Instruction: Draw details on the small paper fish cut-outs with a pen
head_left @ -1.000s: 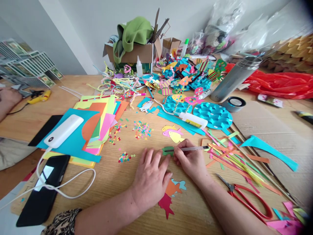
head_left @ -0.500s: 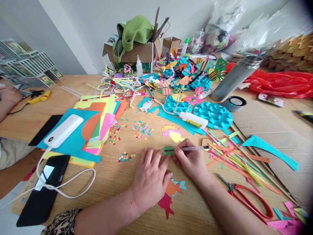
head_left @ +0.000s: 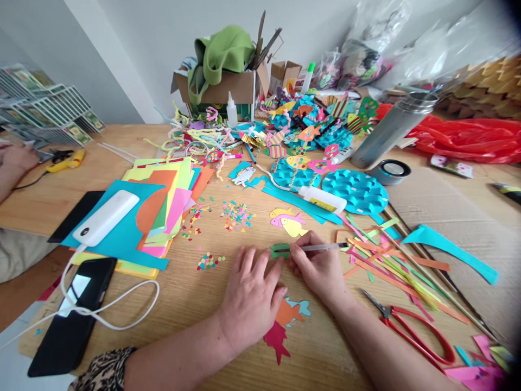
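Note:
My left hand [head_left: 250, 296] lies flat on the wooden table [head_left: 183, 293], fingers spread, its fingertips holding down a small green paper piece [head_left: 278, 250]. My right hand [head_left: 319, 266] pinches a clear pen [head_left: 321, 247], its tip resting on the green piece. Just beyond the hands lie yellow and pink paper fish [head_left: 287, 221]. Orange, blue and red paper fish [head_left: 285, 320] lie under my left wrist.
A stack of coloured paper [head_left: 163, 206] with a white power bank [head_left: 106, 217] lies left, a black phone [head_left: 69, 320] near the edge. Red scissors [head_left: 411, 328], paper strips [head_left: 386, 255], a glue bottle [head_left: 321, 199] and blue discs [head_left: 354, 190] lie right. Another person's hand [head_left: 16, 157] rests far left.
My hands stay in place with the pen on the green piece. The other person's hand at far left has shifted slightly.

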A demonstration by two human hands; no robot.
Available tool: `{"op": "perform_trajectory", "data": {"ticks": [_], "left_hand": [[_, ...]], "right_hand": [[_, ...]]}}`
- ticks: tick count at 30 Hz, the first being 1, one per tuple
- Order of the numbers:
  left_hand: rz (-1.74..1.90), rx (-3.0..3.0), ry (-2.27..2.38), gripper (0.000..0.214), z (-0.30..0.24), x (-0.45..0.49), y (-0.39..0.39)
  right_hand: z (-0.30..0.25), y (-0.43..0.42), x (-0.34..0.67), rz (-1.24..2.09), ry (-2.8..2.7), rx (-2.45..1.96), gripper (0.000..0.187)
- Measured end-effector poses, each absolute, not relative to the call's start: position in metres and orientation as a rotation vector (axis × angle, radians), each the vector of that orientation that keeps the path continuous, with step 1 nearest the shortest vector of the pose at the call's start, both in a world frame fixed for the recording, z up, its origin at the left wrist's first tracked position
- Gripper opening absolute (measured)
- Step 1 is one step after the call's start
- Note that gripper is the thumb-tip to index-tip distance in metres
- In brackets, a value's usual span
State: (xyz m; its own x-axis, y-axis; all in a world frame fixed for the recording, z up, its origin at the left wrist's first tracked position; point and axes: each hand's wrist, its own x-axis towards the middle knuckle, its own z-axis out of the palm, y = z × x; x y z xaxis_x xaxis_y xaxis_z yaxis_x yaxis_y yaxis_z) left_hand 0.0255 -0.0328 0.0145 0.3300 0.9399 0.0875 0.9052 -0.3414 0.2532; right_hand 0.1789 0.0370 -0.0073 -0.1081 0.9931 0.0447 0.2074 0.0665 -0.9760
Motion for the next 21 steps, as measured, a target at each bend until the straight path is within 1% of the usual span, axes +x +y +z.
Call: {"op": "perform_trajectory", "data": {"ticks": [9, 15, 21], "left_hand": [[0.325, 2.422, 1.699, 0.044, 0.014, 0.0252, -0.033], [0.327, 2.394, 1.71, 0.048, 0.0123, 0.0282, -0.0337], [0.339, 2.404, 1.7, 0.047, 0.0127, 0.0277, -0.0351]], "right_hand": [[-0.0079, 0.0363, 0.1787, 1.162, -1.392, -1.249, 0.02], [-0.0048, 0.0376, 0.1771, 1.036, -1.402, -1.254, 0.02], [-0.0059, 0.0382, 0.1776, 1.045, -1.408, -1.243, 0.018]]}}
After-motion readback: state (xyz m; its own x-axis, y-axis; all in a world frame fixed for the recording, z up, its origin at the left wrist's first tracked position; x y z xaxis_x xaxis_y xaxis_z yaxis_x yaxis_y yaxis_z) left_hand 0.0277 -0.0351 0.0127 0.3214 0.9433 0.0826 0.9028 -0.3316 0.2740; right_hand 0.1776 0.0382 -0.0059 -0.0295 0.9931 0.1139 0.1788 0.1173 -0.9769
